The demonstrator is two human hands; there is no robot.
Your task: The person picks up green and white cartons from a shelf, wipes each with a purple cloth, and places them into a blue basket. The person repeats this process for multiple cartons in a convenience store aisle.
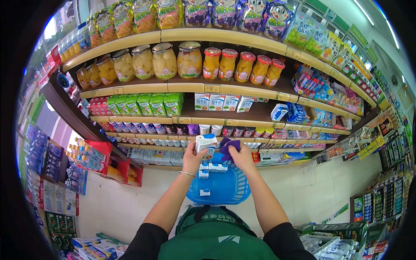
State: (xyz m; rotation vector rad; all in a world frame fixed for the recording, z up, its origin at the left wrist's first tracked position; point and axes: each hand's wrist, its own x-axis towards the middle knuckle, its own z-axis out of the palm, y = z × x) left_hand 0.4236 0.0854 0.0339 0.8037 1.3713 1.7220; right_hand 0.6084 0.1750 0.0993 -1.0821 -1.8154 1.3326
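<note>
My left hand (193, 157) grips a white and blue milk carton (206, 141) by its sides, upright, above a blue plastic basket (224, 195). To its right my right hand (240, 156) holds a bunched purple cloth (227, 145), beside the carton but apart from it. Several small milk cartons (213, 167) stand in the far part of the basket, and a single one (205, 192) lies nearer me. On the shelf ahead a short row of milk cartons (216, 102) stands, the rightmost tilted. Farther right a blue and white carton (279, 112) leans beside blue packs (296, 112).
Green drink cartons (159, 105) stand left on the same shelf. Jars of fruit (189, 60) fill the shelf above. At the left is a red crate (107, 159) with bottles on top; stacked boxes (97, 248) and wrapped bottles (334, 248) flank me close behind.
</note>
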